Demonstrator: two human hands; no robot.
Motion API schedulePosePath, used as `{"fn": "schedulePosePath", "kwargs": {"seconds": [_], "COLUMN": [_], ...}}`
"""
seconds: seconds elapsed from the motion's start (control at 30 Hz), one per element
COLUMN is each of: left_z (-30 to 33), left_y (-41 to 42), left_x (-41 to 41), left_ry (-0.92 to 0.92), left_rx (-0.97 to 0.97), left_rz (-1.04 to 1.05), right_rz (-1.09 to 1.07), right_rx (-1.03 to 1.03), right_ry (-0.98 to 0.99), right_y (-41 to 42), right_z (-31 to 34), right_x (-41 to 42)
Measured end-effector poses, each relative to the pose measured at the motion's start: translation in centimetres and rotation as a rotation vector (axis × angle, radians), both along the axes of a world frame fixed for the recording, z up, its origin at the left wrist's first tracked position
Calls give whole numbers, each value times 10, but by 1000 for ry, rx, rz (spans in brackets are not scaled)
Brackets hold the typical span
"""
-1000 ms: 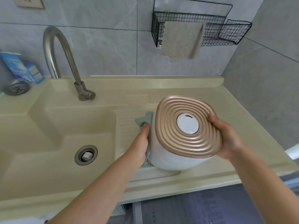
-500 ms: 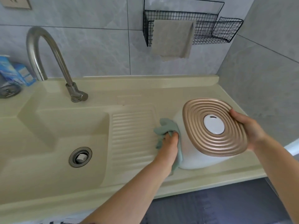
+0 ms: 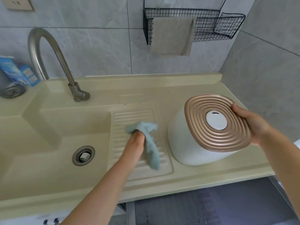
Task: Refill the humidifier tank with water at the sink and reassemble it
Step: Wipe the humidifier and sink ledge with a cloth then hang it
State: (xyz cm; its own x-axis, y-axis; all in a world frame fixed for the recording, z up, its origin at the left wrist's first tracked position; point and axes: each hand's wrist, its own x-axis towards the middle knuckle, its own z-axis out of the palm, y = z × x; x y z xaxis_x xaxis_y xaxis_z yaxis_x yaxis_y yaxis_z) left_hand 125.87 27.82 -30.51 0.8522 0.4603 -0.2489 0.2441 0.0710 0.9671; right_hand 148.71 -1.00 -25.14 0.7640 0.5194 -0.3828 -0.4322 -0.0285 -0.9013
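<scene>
Head view looks down on a cream counter [image 3: 186, 88] with a sink [image 3: 53, 159] set into its left part. On the right end of the counter stands the humidifier tank [image 3: 193, 148], white-bodied, with a ribbed gold lid [image 3: 217, 122], tilted so that the lid faces the camera. The right hand [image 3: 250, 124] grips the lid's right edge, fingers curled round the rim. The left hand [image 3: 135, 146] is well apart from the tank, over the ribbed draining board [image 3: 129, 114] between sink and tank; its fingers are bunched round a light blue cloth [image 3: 149, 140], which trails down toward the counter's front edge. A curved tap [image 3: 48, 54] arches over the sink, whose drain [image 3: 83, 155] sits in the basin floor. On the wall hangs a black wire rack [image 3: 211, 25] with a beige towel [image 3: 172, 36] draped from it.
</scene>
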Motion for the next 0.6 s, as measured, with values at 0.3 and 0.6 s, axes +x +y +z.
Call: {"fn": "schedulePosePath", "kwargs": {"seconds": [0.3,0.6], "left_z": [-52,-83], "left_y": [-27,10], "left_x": [-10,-46], "left_ry": [348,599], "left_rx": [1070,1190], "left_rz": [-719,-666], "right_rz": [-30,-25], "right_rx": [18,17], "right_ry": [-45,-36], "right_y": [2,1], "right_z": [-2,-5], "right_x": [-3,-1]}}
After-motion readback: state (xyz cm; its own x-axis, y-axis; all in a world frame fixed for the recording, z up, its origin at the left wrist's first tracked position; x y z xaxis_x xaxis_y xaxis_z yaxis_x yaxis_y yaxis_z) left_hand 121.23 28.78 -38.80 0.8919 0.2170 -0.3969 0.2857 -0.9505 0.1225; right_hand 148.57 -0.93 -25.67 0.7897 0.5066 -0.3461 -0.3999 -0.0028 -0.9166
